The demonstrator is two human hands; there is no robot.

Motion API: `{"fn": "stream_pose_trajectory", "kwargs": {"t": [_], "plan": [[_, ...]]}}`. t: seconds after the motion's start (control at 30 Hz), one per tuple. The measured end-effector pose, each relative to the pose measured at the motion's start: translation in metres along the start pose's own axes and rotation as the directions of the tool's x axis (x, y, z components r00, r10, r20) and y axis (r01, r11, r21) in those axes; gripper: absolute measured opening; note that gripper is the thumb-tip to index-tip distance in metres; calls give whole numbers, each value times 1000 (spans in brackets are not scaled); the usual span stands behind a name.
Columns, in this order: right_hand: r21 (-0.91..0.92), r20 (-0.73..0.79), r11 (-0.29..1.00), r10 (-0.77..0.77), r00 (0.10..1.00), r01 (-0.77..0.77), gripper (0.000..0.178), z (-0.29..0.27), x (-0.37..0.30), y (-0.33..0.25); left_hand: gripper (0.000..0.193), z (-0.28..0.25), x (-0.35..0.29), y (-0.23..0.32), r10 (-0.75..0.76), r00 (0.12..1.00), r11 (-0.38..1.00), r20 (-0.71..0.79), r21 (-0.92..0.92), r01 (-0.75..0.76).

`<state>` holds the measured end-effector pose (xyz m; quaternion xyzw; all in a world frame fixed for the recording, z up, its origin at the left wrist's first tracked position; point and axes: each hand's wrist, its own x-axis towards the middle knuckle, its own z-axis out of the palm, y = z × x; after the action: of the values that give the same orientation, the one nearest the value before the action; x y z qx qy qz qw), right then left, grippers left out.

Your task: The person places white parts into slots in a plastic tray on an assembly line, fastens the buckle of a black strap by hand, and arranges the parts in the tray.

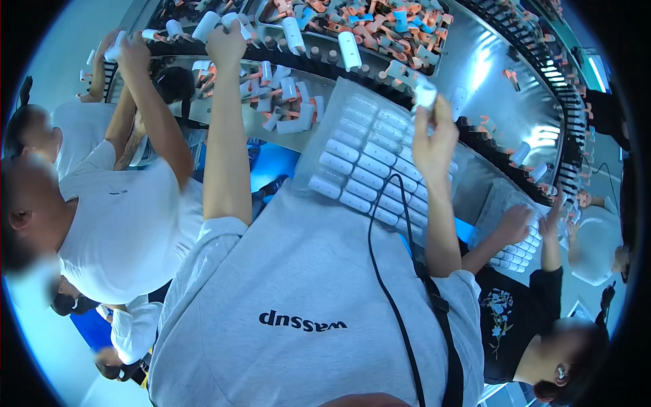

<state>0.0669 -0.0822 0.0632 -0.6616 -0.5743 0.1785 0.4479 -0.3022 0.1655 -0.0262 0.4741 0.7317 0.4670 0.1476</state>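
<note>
Stretched forward to the conveyor, my left hand (226, 46) has its fingers closed at a small white rounded case (231, 18). Another white case (206, 27) lies beside those fingers. My right hand (436, 136) is raised over the far right part of a clear plastic tray (325, 125), pinching a white rounded case (425, 93) between thumb and fingers. Rows of white capsule-shaped cases (358, 193) fill the tray's near part, close against my shirt. Its far rows (363, 112) look paler and translucent; whether they hold anything, I cannot tell.
A curving conveyor (498, 157) with dark holders carries white and orange pieces. Beyond it, a metal bin (444, 51) holds orange, white and blue parts. Loose white cases (288, 112) lie left of the tray. Co-workers' arms (159, 115) reach in on both sides; a black cable (374, 247) hangs before me.
</note>
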Motion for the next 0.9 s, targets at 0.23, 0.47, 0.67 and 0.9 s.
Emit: {"fn": "stream_pose_trajectory", "kwargs": {"t": [0.23, 0.47, 0.67, 0.9], "plan": [[102, 139, 974, 190, 972, -205, 26, 45, 29, -24, 48, -1, 50, 22, 50, 863, 747, 503, 555, -367], [220, -81, 933, 309, 948, -285, 29, 150, 66, -20, 65, -25, 87, -40, 24, 963, 815, 270, 552, -175], [-744, 188, 667, 149, 971, 42, 40, 206, 85, -41, 47, -73, 5, -7, 403, 897, 914, -183, 124, -385], [-557, -8, 823, -141, 990, 113, 89, 250, 79, -63, 17, -46, -199, -15, 141, 902, 828, 408, -547, 119]]}}
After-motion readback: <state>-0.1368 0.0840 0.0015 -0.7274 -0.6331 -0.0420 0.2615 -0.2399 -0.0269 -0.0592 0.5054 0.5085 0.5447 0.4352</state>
